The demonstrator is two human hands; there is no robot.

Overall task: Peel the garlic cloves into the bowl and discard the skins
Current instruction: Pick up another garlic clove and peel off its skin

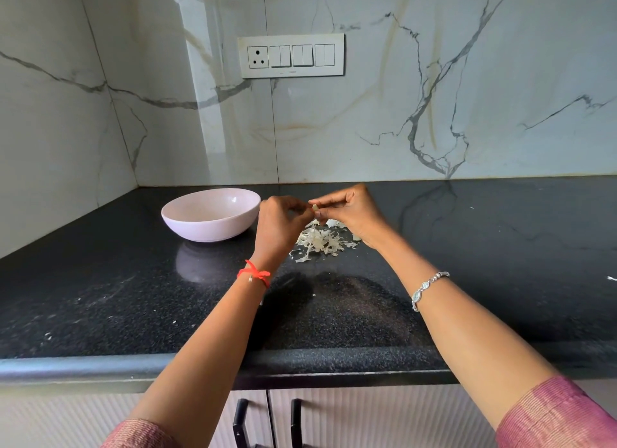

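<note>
Both hands pinch one garlic clove (315, 208) mid-frame: left hand (278, 225) should steady it, right hand (350, 210) strip skin onto skin pile (322, 242), then clove into bowl (187, 223).

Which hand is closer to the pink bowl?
The left hand, with the red thread at its wrist, just beside the bowl. The right hand, with the silver bracelet, is farther, above the garlic skins.

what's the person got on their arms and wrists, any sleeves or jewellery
A knotted red thread band circles the left wrist, and a silver chain bracelet with an oval charm sits on the right wrist. The dusty-pink ribbed fabric sleeves, the left sleeve and the right sleeve, end near the elbows, leaving the forearms uncovered. No gloves are worn.
</note>
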